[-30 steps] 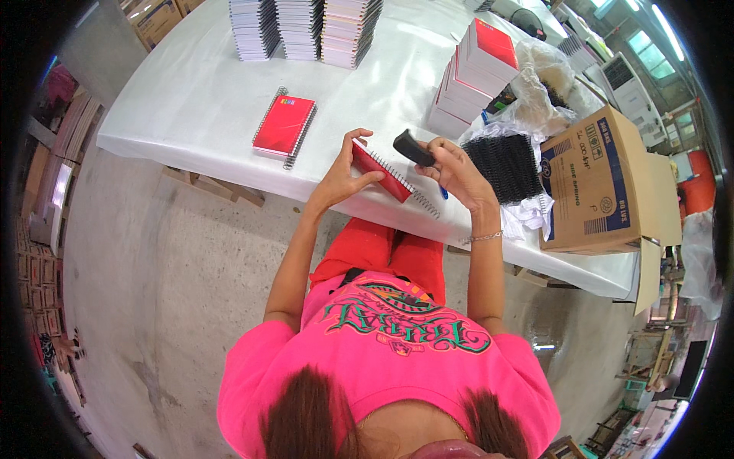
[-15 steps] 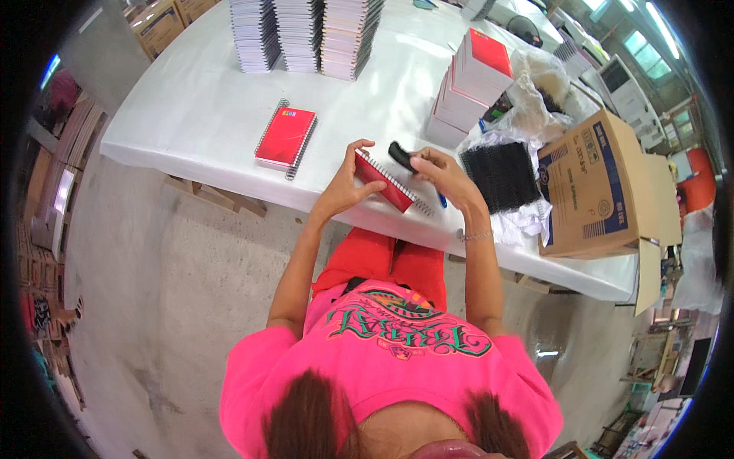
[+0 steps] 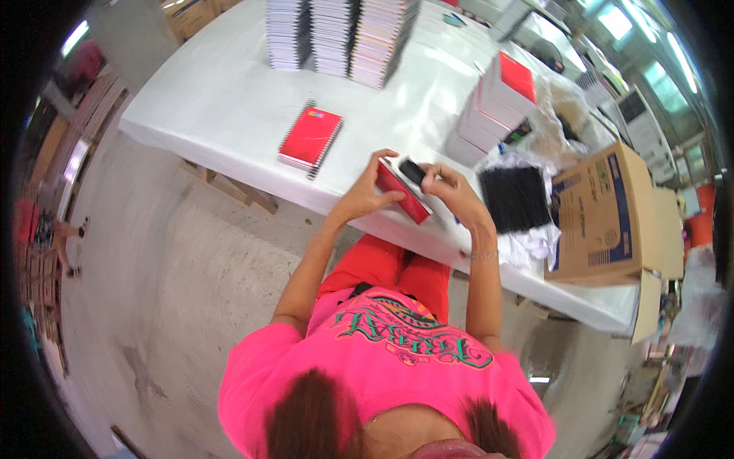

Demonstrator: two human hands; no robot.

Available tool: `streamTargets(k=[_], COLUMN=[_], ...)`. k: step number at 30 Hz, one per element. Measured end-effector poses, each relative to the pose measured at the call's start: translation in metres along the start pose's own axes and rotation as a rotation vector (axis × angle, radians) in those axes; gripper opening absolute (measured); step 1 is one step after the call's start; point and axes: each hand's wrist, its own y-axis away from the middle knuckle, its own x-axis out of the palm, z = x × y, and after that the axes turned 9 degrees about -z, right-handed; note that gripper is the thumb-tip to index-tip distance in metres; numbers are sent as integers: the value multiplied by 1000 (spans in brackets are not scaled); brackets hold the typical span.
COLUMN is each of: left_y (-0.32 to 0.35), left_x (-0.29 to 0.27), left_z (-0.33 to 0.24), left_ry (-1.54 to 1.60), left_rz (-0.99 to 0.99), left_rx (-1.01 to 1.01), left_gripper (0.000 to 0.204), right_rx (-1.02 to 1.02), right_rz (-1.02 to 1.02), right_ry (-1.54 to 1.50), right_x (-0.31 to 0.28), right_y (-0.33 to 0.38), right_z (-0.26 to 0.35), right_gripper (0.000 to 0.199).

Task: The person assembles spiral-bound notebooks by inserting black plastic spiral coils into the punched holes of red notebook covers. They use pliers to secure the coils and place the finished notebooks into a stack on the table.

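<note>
My left hand (image 3: 367, 193) grips a small red notebook (image 3: 405, 196) on edge above the table's near side, its bound edge facing up. Curled around a short black tool (image 3: 413, 171), my right hand (image 3: 454, 194) keeps it at that bound edge; blur hides the tool's exact kind and whether it touches the coil. To the left, another red spiral notebook (image 3: 310, 136) lies flat, its metal coil sticking out past both ends. Right of my right hand, a dense mat of black coils (image 3: 514, 200) rests on white plastic.
Tall stacks of spiral-bound notebooks (image 3: 330, 42) stand at the back of the white table (image 3: 206, 99). Red-topped book blocks (image 3: 489, 115) are piled to the right, beside crumpled clear plastic (image 3: 562, 115). An open cardboard box (image 3: 592, 218) sits at the right end.
The view has shifted, so the table's things appear farther right and lower. The black tool stays by the notebook's bound edge, now blurred; the coil's loose near end no longer shows clearly.
</note>
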Motion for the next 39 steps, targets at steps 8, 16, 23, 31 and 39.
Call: streamTargets(k=[8, 16, 23, 31, 39], left_y=[-1, 16, 21, 10, 8], left_x=[13, 33, 46, 27, 15], left_z=[6, 15, 12, -3, -8], left_ry=[53, -115, -127, -37, 7], left_rz=[-56, -504, -507, -380, -282], left_rx=[-20, 67, 142, 0, -25], left_gripper=[38, 32, 23, 20, 21], right_rx=[100, -87, -148, -460, -506], right_rz=[-286, -522, -598, -955, -622], right_ry=[236, 1040, 1055, 549, 614], right_x=[-8, -35, -27, 14, 85], right_y=[-21, 20, 29, 53, 64], right_z=[-30, -67, -85, -8, -7], right_gripper=[41, 66, 60, 52, 56])
